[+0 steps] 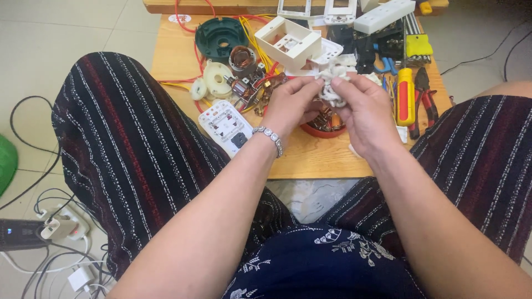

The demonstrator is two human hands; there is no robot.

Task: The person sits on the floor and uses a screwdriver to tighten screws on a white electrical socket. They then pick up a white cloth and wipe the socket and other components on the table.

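My left hand [292, 105] and my right hand [363, 111] meet over a low wooden table [310, 160], both gripping a small white plastic part [334, 88]. The fingers of each hand pinch it from opposite sides, and much of the part is hidden by them. Directly beneath the hands sits a red dish [323, 130] holding small copper-coloured metal pieces. A beaded bracelet [270, 137] circles my left wrist.
On the table lie a white switch plate [226, 126], a white open box frame [288, 41], a dark green round housing [220, 36], copper coils [243, 58], a yellow-handled screwdriver [405, 97], red pliers [424, 99] and red and yellow wires. Cables and chargers [55, 230] crowd the floor at left.
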